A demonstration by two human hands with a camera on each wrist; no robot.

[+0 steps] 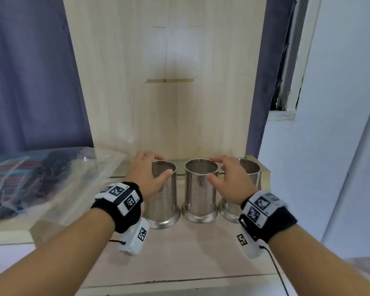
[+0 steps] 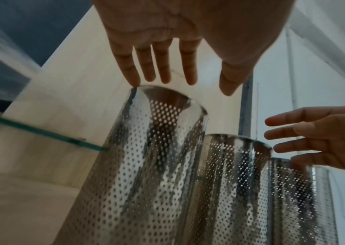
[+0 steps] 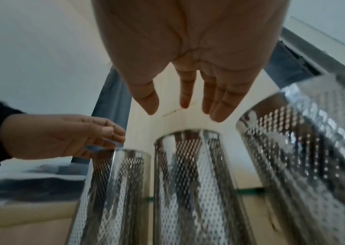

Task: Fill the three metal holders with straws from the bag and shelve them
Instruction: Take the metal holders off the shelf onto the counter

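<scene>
Three empty perforated metal holders stand in a row on the wooden surface: the left holder (image 1: 163,199), the middle holder (image 1: 200,193) and the right holder (image 1: 251,167), which my right hand partly hides. My left hand (image 1: 163,165) hovers over the left holder's (image 2: 146,165) rim with fingers spread and straight; a fingertip (image 2: 133,81) is right at the rim. My right hand (image 1: 214,168) is spread above the gap between the middle holder (image 3: 192,182) and the right holder (image 3: 303,149), holding nothing. A clear bag of coloured straws (image 1: 41,180) lies at the left.
A low glass shelf (image 1: 118,175) runs just behind the holders, in front of a tall wooden back panel (image 1: 165,92). Blue curtains (image 1: 30,82) hang on both sides, and a white wall (image 1: 329,146) stands at the right. A black cable (image 1: 276,272) trails from my right wrist.
</scene>
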